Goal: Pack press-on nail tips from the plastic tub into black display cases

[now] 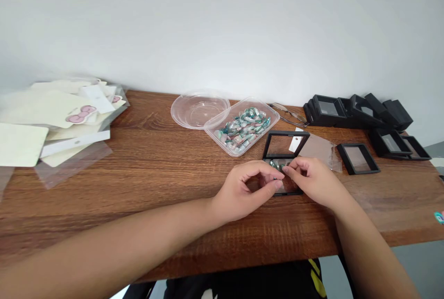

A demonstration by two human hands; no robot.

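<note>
A black hinged display frame (266,146) with clear windows stands opened on the wooden table, its lid tilted up. Several glossy green, shell-like pieces (274,164) lie in its lower half near the hinge. Over the near left part of the frame, my left hand (248,190) is closed in a pinch; a tiny dark bit shows between thumb and fingertip, too small to name. My right hand (314,181) reaches in from the right, thumb and fingers pressed together beside the green pieces. What its fingertips hold, if anything, is hidden.
Behind the frame sits a clear tub (236,151) of similar pieces, beside a round clear lid (201,109) and eyeglasses (293,114). Black frames (360,109) pile up at right, one single frame (371,169) nearer. A plastic bag (317,151) lies between; cards (52,105) at left.
</note>
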